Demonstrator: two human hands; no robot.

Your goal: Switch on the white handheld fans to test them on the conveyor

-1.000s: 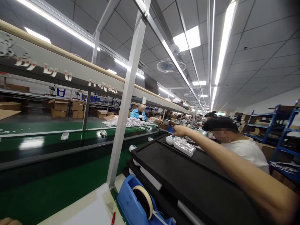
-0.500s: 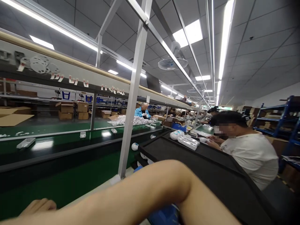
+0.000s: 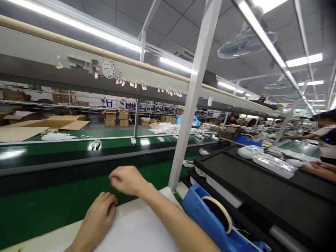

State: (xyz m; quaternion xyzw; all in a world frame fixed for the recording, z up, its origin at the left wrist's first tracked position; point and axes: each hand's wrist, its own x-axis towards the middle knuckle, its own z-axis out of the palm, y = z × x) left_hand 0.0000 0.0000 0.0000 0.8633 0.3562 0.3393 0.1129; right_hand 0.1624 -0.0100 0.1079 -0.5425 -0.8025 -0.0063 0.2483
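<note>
Swung back from the black tray, right hand now loosely curled and empty beside left hand, flat on thin, floppy white sheet; best pinched at an edge.

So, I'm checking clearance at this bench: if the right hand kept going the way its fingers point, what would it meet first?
The right hand points left, above the green conveyor belt. Nothing shows in that line up to the picture's edge, though depth is unclear.
</note>
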